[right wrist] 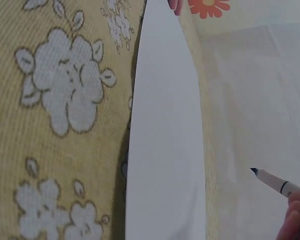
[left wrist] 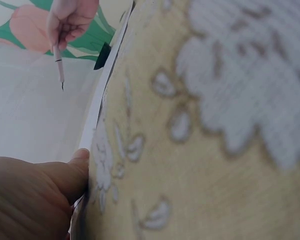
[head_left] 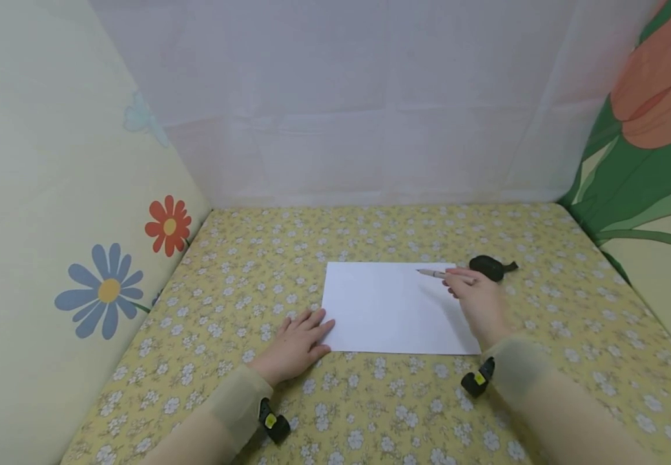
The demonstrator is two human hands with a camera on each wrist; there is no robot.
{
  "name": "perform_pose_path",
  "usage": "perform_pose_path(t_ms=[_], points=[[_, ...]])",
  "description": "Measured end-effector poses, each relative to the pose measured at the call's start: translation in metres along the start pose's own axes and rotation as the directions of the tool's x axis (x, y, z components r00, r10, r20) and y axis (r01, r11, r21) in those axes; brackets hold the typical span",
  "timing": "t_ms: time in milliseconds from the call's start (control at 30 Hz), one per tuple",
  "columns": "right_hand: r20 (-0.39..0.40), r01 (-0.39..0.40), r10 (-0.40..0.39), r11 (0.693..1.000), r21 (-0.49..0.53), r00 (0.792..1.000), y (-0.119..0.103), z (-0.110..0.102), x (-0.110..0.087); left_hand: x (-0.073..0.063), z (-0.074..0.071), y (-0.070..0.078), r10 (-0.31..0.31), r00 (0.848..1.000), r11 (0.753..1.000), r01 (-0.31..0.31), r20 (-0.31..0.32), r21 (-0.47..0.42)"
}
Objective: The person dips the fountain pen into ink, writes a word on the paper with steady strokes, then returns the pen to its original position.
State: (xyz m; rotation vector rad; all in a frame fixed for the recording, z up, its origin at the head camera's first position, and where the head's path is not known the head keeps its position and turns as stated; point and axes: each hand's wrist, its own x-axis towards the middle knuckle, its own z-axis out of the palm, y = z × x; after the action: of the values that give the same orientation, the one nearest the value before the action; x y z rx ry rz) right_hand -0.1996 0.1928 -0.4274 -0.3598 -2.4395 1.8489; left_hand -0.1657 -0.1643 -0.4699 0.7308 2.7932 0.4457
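Observation:
A blank white sheet of paper (head_left: 393, 310) lies flat on the flowered tablecloth. My left hand (head_left: 297, 342) rests at its lower left edge, fingers straight and slightly spread, fingertips overlapping the paper. In the left wrist view the thumb (left wrist: 72, 177) lies along the sheet's edge. My right hand (head_left: 477, 303) pinches a slim white pen (head_left: 431, 274) over the sheet's upper right part. The pen's dark pointed tip faces left, and in the right wrist view the pen (right wrist: 275, 182) shows raised above the paper (right wrist: 165, 125).
Just behind my right hand lies a rounded black object (head_left: 487, 267) with a short tail. The yellow flowered tablecloth (head_left: 254, 258) meets a pale back curtain (head_left: 370, 161). Flower-printed panels stand at both sides. Each wrist wears a small black camera (head_left: 275, 426).

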Motion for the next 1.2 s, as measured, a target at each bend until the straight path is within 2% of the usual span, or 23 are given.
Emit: perform_pose_path(t_ms=[167, 467, 700, 900, 1200], points=[[0.047, 0.017, -0.018, 0.999, 0.029, 0.999, 0.0, 0.01, -0.001, 0.0, -0.001, 0.001, 0.004, 1.0, 1.0, -0.004, 0.0, -0.003], [0.102, 0.019, -0.02, 1.0, 0.005, 0.995, 0.004, 0.022, 0.001, -0.001, -0.004, 0.004, 0.005, 1.0, 1.0, -0.005, 0.006, -0.005], [0.17, -0.008, 0.015, 0.999, -0.045, 0.985, 0.006, 0.029, 0.001, -0.001, -0.003, 0.003, 0.013, 1.0, 1.0, -0.013, -0.004, -0.006], [0.217, -0.027, 0.034, 0.999, -0.036, 0.976, 0.009, 0.037, 0.001, 0.0, -0.003, 0.003, 0.013, 1.0, 1.0, -0.013, -0.005, -0.003], [0.234, -0.005, 0.012, 1.0, -0.029, 0.972, 0.012, 0.045, 0.0, 0.0, -0.001, 0.001, 0.016, 1.0, 1.0, -0.016, -0.007, -0.002]])
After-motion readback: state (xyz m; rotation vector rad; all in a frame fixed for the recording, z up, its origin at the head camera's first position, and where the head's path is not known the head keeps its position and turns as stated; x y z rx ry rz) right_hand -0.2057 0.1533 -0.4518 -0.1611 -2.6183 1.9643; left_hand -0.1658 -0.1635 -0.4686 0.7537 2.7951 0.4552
